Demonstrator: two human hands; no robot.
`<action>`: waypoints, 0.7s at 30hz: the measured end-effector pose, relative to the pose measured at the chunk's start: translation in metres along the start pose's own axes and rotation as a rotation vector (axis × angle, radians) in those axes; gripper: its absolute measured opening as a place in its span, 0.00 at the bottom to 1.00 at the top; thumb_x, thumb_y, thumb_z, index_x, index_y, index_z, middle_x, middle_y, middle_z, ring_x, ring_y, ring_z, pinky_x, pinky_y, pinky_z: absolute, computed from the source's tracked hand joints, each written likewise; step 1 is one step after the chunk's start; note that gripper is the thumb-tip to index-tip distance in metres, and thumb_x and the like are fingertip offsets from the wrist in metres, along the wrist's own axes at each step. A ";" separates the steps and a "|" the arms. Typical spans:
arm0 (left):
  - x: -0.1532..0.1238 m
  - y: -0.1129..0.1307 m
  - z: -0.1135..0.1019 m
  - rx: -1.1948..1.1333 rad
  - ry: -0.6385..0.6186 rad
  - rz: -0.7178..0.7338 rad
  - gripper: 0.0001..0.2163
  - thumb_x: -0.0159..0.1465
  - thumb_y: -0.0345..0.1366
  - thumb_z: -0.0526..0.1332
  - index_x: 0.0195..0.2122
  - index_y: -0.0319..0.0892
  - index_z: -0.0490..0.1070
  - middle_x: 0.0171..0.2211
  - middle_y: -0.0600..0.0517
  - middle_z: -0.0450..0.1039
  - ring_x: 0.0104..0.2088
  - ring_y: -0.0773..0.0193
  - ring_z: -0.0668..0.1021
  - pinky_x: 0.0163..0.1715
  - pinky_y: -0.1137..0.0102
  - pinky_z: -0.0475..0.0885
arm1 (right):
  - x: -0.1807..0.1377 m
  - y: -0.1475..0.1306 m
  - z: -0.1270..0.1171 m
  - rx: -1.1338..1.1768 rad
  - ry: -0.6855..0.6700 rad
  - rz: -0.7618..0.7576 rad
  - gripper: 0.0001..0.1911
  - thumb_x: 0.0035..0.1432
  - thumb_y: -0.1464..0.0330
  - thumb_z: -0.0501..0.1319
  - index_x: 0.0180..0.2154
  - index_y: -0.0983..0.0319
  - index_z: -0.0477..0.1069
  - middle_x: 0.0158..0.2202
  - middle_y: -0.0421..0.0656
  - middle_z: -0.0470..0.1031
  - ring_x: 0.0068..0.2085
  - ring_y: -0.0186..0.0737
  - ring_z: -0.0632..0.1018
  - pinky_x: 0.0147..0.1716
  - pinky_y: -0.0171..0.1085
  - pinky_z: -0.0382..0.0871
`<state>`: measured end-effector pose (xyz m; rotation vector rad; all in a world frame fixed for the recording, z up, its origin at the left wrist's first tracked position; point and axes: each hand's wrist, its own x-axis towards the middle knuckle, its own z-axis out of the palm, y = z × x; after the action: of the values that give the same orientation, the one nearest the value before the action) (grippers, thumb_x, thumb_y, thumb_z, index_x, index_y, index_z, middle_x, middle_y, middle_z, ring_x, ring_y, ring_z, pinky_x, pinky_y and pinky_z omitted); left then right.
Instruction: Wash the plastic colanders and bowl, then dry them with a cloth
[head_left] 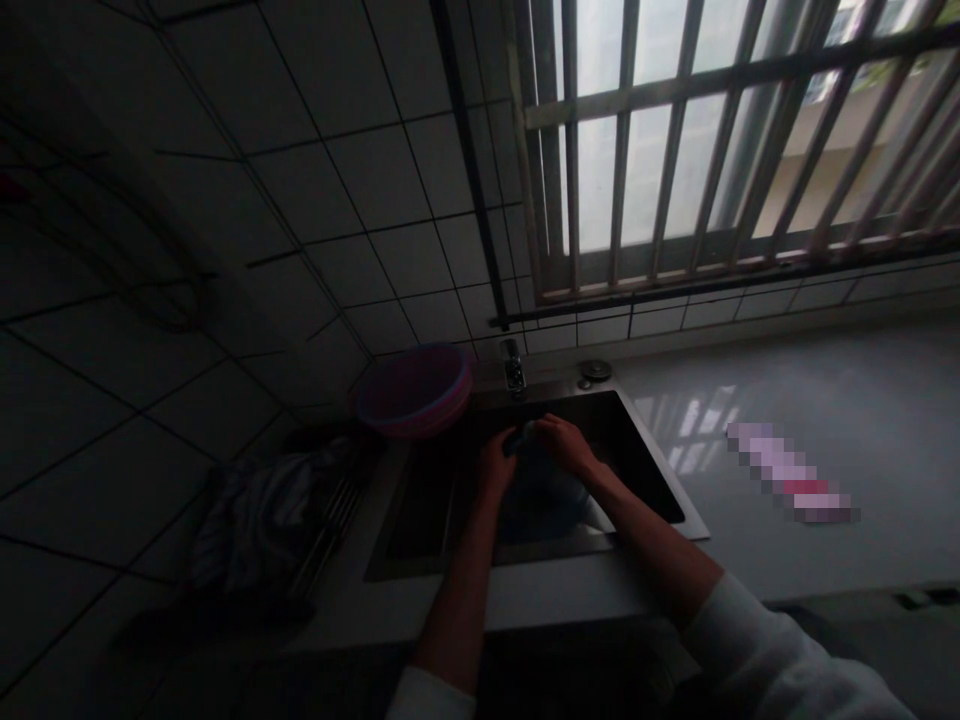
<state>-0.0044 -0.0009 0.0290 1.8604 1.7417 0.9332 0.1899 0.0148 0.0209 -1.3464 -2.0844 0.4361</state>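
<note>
Both hands are over a dark sink (654, 470) set into the counter. My left hand (498, 462) is closed on one end of a small dark bluish item (516, 441), too dim to name. At its other, paler end, the fingers of my right hand (564, 443) are closed on it. Below the hands, a bluish shape (541, 505) lies in the sink; I cannot tell whether it is a basin or cloth in water. The faucet (513, 366) stands just behind the hands.
A pink basin (416, 395) sits at the sink's back left corner. Dark crumpled fabric (255, 520) lies beside a metal rack (330, 530) at left. A round drain cover (596, 371) is behind the sink. A blurred pinkish item (787, 470) lies on the right counter.
</note>
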 end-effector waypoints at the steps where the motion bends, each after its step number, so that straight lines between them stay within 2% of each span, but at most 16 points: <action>1: 0.000 0.000 0.001 -0.002 -0.016 -0.033 0.23 0.61 0.21 0.66 0.55 0.49 0.80 0.57 0.48 0.81 0.58 0.54 0.81 0.62 0.60 0.72 | 0.001 0.000 0.001 0.016 -0.006 -0.016 0.17 0.66 0.77 0.58 0.49 0.56 0.80 0.47 0.43 0.80 0.44 0.38 0.80 0.45 0.32 0.69; 4: 0.004 -0.003 0.002 -0.055 0.025 -0.131 0.16 0.66 0.26 0.65 0.51 0.49 0.82 0.52 0.47 0.84 0.53 0.53 0.83 0.57 0.59 0.75 | 0.003 0.012 -0.004 0.052 0.084 0.040 0.16 0.66 0.76 0.58 0.48 0.57 0.80 0.49 0.44 0.80 0.46 0.40 0.80 0.47 0.33 0.70; 8: 0.013 -0.017 0.000 -0.244 0.235 -0.270 0.13 0.71 0.33 0.63 0.55 0.42 0.80 0.54 0.41 0.82 0.55 0.54 0.83 0.57 0.61 0.75 | 0.003 0.044 -0.013 0.069 0.323 0.249 0.15 0.67 0.73 0.58 0.51 0.60 0.78 0.50 0.48 0.81 0.48 0.43 0.80 0.50 0.37 0.71; 10: 0.016 -0.025 -0.002 -0.290 0.319 -0.348 0.15 0.72 0.35 0.62 0.58 0.40 0.77 0.56 0.39 0.80 0.55 0.54 0.82 0.56 0.61 0.76 | 0.002 0.056 -0.015 0.060 0.362 0.335 0.15 0.67 0.71 0.59 0.52 0.61 0.78 0.49 0.50 0.81 0.48 0.45 0.81 0.50 0.38 0.71; 12: 0.017 -0.030 -0.005 -0.296 0.311 -0.366 0.16 0.72 0.35 0.61 0.60 0.41 0.75 0.57 0.39 0.80 0.56 0.55 0.82 0.56 0.61 0.76 | 0.000 0.061 -0.015 0.035 0.358 0.372 0.15 0.67 0.70 0.59 0.53 0.62 0.77 0.49 0.50 0.81 0.48 0.45 0.81 0.50 0.39 0.71; 14: 0.015 -0.031 -0.007 -0.249 0.241 -0.323 0.18 0.69 0.31 0.64 0.60 0.42 0.75 0.56 0.40 0.80 0.56 0.55 0.82 0.57 0.61 0.76 | -0.001 0.059 -0.016 0.009 0.347 0.363 0.15 0.66 0.71 0.59 0.52 0.61 0.78 0.50 0.49 0.81 0.48 0.45 0.80 0.49 0.38 0.71; 16: 0.012 -0.027 -0.008 -0.162 0.190 -0.245 0.24 0.64 0.27 0.68 0.61 0.43 0.74 0.57 0.41 0.80 0.57 0.54 0.82 0.59 0.59 0.74 | -0.002 0.050 -0.018 -0.007 0.308 0.309 0.15 0.66 0.73 0.59 0.51 0.59 0.78 0.50 0.47 0.81 0.47 0.43 0.80 0.48 0.36 0.71; 18: 0.007 -0.020 -0.006 -0.096 0.159 -0.118 0.30 0.60 0.24 0.70 0.64 0.45 0.72 0.60 0.42 0.78 0.61 0.54 0.79 0.63 0.59 0.71 | -0.002 0.034 -0.018 -0.018 0.229 0.221 0.16 0.65 0.75 0.58 0.49 0.58 0.79 0.49 0.46 0.80 0.45 0.42 0.80 0.46 0.35 0.70; 21: 0.003 -0.011 -0.001 -0.074 0.073 0.056 0.33 0.58 0.22 0.70 0.65 0.48 0.72 0.64 0.46 0.74 0.64 0.56 0.76 0.67 0.61 0.67 | -0.002 0.007 -0.012 -0.030 0.082 0.075 0.17 0.66 0.77 0.57 0.48 0.57 0.80 0.48 0.44 0.80 0.44 0.39 0.80 0.45 0.33 0.70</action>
<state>-0.0126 0.0027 0.0228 1.8575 1.6806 1.0854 0.2032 0.0158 0.0254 -1.4395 -1.9866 0.3758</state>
